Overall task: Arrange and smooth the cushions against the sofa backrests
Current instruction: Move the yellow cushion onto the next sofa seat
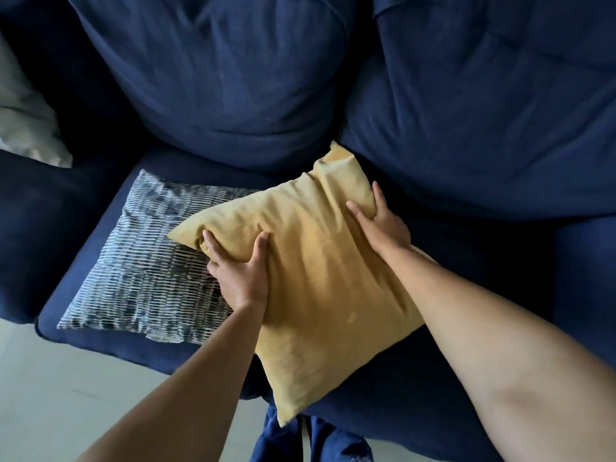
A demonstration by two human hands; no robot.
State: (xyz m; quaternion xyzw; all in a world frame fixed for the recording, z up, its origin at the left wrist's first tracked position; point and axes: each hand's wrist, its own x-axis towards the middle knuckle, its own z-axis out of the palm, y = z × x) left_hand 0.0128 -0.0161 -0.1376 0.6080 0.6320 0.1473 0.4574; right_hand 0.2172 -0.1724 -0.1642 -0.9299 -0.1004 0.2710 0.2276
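Observation:
A mustard-yellow cushion is held above the navy sofa seat, tilted, one corner pointing toward the backrest. My left hand grips its left edge, fingers sunk into the fabric. My right hand clasps its upper right edge. Under the yellow cushion's left side a blue-and-white striped cushion lies flat on the seat. Two puffy navy backrest cushions stand behind, side by side.
A pale grey cushion leans at the far left on the sofa arm. Light floor shows at the lower left. Blue trouser legs are at the bottom edge beside the seat front.

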